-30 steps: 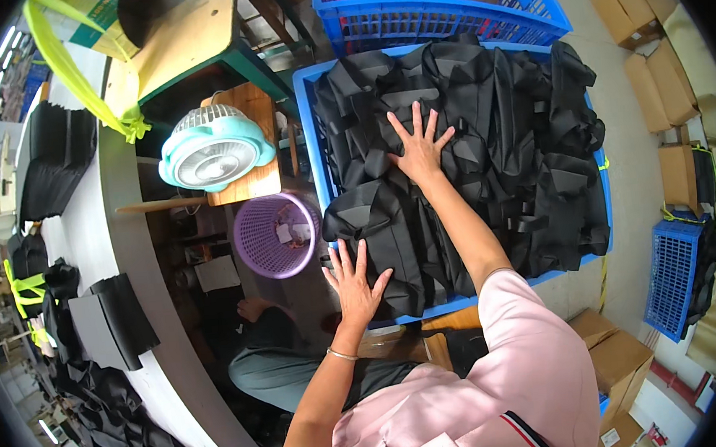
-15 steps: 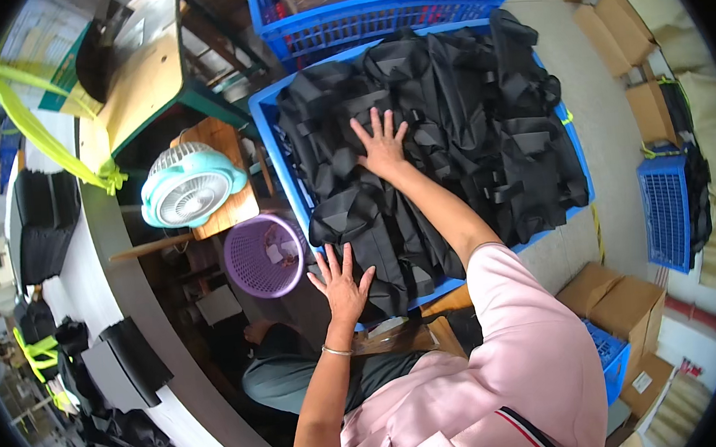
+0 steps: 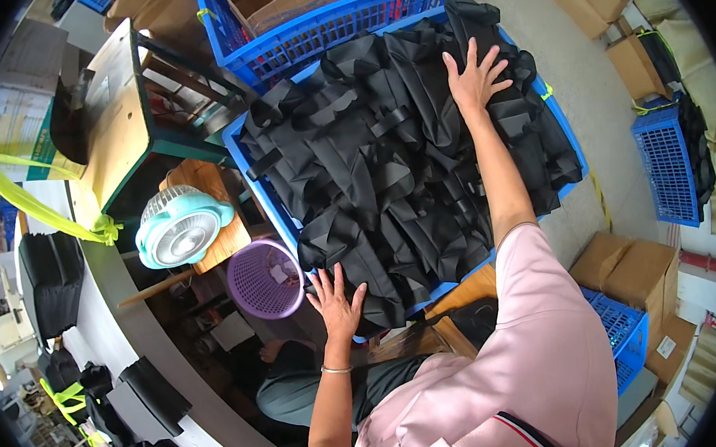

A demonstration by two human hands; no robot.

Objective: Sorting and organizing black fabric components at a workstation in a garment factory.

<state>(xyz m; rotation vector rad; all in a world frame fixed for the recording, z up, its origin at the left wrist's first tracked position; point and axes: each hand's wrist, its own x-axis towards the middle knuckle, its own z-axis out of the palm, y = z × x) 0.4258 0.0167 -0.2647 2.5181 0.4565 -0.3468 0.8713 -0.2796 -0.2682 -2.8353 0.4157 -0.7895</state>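
A large blue plastic crate is heaped with black fabric pieces, folded and strap-like in places. My right hand lies on the heap toward its far right, palm down, fingers spread. At the near left corner of the crate, my left hand rests on the black fabric with its fingers apart. Neither hand grips anything. What lies under the top layer of fabric is hidden.
Behind stands another blue crate with cardboard in it. To the left are a purple basket, a turquoise fan and a white worktable carrying black fabric stacks. Cardboard boxes stand at the right.
My right hand has moved across the heap from its left-middle to the far right. My left hand stays near the same crate corner. The view has shifted slightly.
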